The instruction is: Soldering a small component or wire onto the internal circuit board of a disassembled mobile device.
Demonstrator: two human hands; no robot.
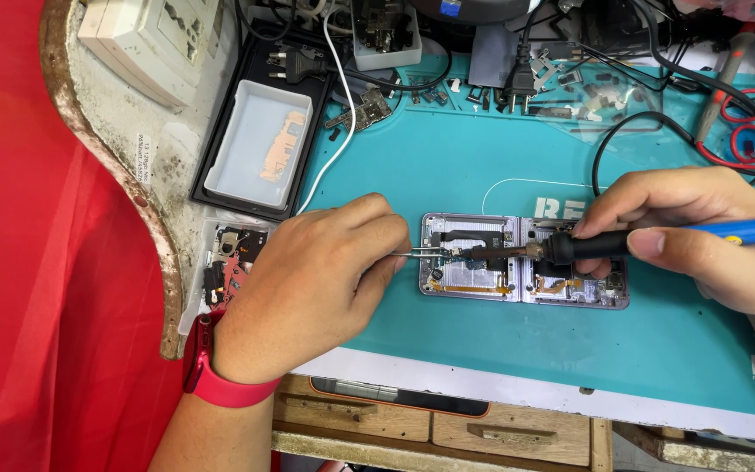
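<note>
Centrally, an opened foldable phone [524, 269] with its back removed is laid flat on a teal work mat [447, 166], and every other place is given relative to it. Just to its left, the left hand [312, 284] is seen closed around a pair of fine tweezers [423, 253], whose tips are laid onto the upper left part of the phone's exposed interior. A red watch band [211, 371] is worn on that wrist. From the right, the right hand [701, 236] is wrapped in a pen grip around a soldering iron [622, 242] with a black barrel and blue handle; its tip is brought to the phone's interior close to the tweezer tips, though actual contact cannot be made out. Above and to the left of the phone, a white tray [259, 144] is set inside a black tray. Behind the phone, a black plug [517, 83] and loose small parts are scattered, and red leads [749, 131] are coiled at the upper right. Below the phone, wooden drawers [434, 424] are visible under the mat's edge.
</note>
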